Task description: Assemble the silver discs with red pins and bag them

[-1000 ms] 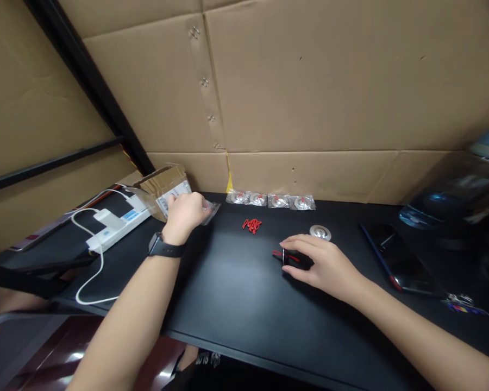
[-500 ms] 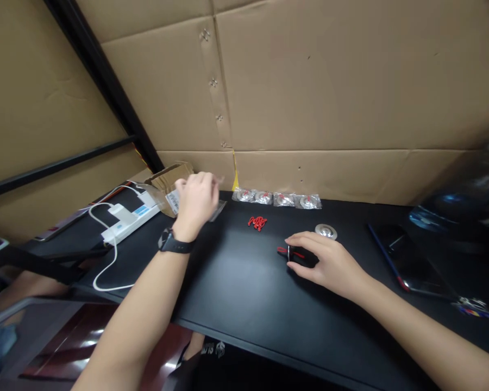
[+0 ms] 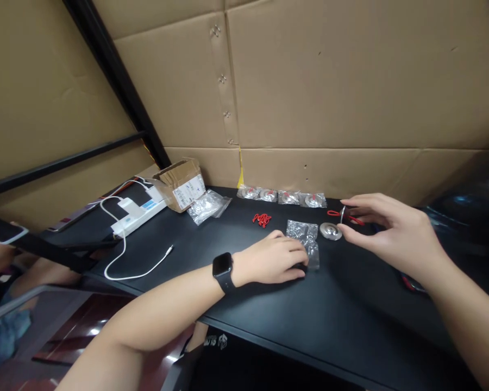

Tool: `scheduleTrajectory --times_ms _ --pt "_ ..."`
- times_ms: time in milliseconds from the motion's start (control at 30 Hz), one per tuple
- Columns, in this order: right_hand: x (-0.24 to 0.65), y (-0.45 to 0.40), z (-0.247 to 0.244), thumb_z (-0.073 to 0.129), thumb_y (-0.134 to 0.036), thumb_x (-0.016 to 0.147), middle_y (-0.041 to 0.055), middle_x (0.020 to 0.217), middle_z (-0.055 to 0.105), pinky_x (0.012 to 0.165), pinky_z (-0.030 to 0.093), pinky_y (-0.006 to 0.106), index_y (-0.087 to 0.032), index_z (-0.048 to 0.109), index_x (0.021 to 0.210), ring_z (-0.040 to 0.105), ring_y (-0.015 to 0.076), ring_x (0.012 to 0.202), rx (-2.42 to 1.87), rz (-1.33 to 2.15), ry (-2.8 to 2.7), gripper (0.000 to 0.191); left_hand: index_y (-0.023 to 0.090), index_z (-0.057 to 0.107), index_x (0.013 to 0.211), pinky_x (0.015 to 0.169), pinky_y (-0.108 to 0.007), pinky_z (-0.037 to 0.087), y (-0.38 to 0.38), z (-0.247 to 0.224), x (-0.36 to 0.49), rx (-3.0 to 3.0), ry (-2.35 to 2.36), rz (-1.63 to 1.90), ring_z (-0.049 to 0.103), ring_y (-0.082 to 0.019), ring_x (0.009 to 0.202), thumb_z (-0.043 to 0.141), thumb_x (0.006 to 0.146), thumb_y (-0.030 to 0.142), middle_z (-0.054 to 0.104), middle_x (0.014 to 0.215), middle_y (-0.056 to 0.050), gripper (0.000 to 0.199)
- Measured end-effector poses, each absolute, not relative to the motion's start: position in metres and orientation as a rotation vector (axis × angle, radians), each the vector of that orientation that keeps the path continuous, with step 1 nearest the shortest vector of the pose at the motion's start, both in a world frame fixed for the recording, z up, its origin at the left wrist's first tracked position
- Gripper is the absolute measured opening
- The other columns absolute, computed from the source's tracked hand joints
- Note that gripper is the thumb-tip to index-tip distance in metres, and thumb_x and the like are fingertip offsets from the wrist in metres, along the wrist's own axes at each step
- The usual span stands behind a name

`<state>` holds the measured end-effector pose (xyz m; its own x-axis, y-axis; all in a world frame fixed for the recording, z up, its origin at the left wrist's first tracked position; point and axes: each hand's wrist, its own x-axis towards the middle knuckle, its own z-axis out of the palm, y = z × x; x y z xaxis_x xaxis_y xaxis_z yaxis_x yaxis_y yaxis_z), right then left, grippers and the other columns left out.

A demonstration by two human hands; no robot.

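My right hand (image 3: pixel 391 228) pinches a round metal disc (image 3: pixel 343 214) on edge between thumb and fingertips. A red cord loop (image 3: pixel 333 213) sticks out from the disc on both sides. Below it, another silver disc (image 3: pixel 331 231) lies flat on the black table. My left hand (image 3: pixel 275 258), with a dark watch on its wrist, rests low over the table, its curled fingers on a clear plastic bag (image 3: pixel 303 232); the fingertips are partly hidden. Beyond this hand is a small heap of red cord loops (image 3: pixel 262 220).
Several bagged discs (image 3: pixel 289 198) form a row along the cardboard wall. At the left stand an open cardboard box (image 3: pixel 181 184), more clear bags (image 3: pixel 207 206), and a white power strip (image 3: pixel 140 217) with a cable. A dark phone lies partly behind my right arm.
My left hand has moved from beside the box to the middle right, and a clear bag now lies under its fingers. My right hand has lifted the disc and cord rightward, near the flat disc.
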<state>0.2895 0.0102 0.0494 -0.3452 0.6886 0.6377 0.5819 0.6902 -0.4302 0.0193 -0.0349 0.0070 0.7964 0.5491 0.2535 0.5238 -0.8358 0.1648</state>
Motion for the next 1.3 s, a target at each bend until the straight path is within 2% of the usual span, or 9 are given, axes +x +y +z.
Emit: scheduleTrajectory --times_ms 133,300,433,633,733,933,1033,1300 --pt "0.285 0.012 0.043 0.076 -0.039 0.084 0.0063 0.112 0.074 0.075 0.065 0.043 -0.027 0.072 0.115 0.072 0.0226 0.076 -0.965 0.095 -2.189 0.034 0.025 0.062 0.131 0.097 -0.036 0.04 -0.032 0.005 0.012 2.876 0.758 0.42 0.06 -0.021 0.128 0.057 0.103 0.041 0.069 0.134 -0.006 0.032" --pt "0.287 0.011 0.043 0.076 -0.034 0.082 0.0054 0.109 0.076 0.075 0.061 0.036 -0.026 0.072 0.115 0.072 0.0223 0.082 -0.995 0.145 -2.351 0.034 0.033 0.058 0.143 0.107 -0.043 0.039 -0.035 0.001 0.009 2.895 0.826 0.408 0.05 -0.029 0.14 0.057 0.102 0.045 0.057 0.151 -0.008 0.043" --pt "0.292 0.01 0.048 0.075 -0.029 0.079 0.0027 0.1 0.078 0.072 0.057 0.031 -0.025 0.073 0.107 0.072 0.0202 0.079 -1.031 0.241 -2.491 0.028 0.037 0.057 0.145 0.11 -0.054 0.037 -0.037 -0.002 0.01 2.894 0.923 0.388 0.043 -0.038 0.143 0.056 0.101 0.049 0.052 0.154 -0.011 0.045" --pt "0.288 -0.002 0.058 0.074 -0.017 0.07 -0.0035 0.079 0.074 0.065 0.052 0.026 -0.027 0.073 0.089 0.067 0.0159 0.066 -1.042 0.384 -2.691 0.021 0.038 0.053 0.149 0.112 -0.057 0.035 -0.037 0.0 0.011 2.896 0.921 0.276 0.042 -0.038 0.144 0.047 0.104 0.051 0.045 0.16 -0.01 0.047" --pt "0.282 -0.01 0.057 0.074 -0.016 0.07 -0.0019 0.079 0.074 0.065 0.052 0.027 -0.027 0.073 0.085 0.067 0.0174 0.067 -1.039 0.386 -2.725 0.018 0.038 0.052 0.15 0.111 -0.058 0.036 -0.037 0.0 0.012 2.889 0.939 0.262 0.042 -0.038 0.144 0.048 0.104 0.05 0.044 0.161 -0.011 0.048" --pt "0.277 -0.009 0.038 0.076 -0.017 0.069 0.0041 0.077 0.074 0.064 0.051 0.031 -0.025 0.074 0.08 0.071 0.0244 0.071 -1.239 0.161 -2.716 0.014 0.04 0.051 0.151 0.11 -0.058 0.038 -0.038 -0.001 0.012 2.874 0.92 0.304 0.044 -0.038 0.14 0.051 0.103 0.049 0.045 0.161 -0.011 0.048" --pt "0.276 -0.005 0.033 0.075 -0.018 0.073 0.0046 0.075 0.072 0.065 0.051 0.031 -0.024 0.075 0.079 0.071 0.0242 0.07 -1.258 0.157 -2.725 0.009 0.042 0.051 0.15 0.111 -0.057 0.039 -0.038 -0.002 0.011 2.865 0.925 0.33 0.046 -0.037 0.138 0.053 0.103 0.049 0.046 0.16 -0.009 0.048" --pt "0.267 -0.006 0.031 0.07 -0.025 0.083 0.0085 0.1 0.068 0.078 0.053 0.031 -0.019 0.076 0.092 0.069 0.0218 0.083 -1.215 0.254 -2.738 0.012 0.04 0.05 0.151 0.113 -0.059 0.037 -0.037 -0.005 0.012 2.882 0.94 0.279 0.037 -0.038 0.145 0.047 0.104 0.051 0.04 0.163 -0.009 0.048"
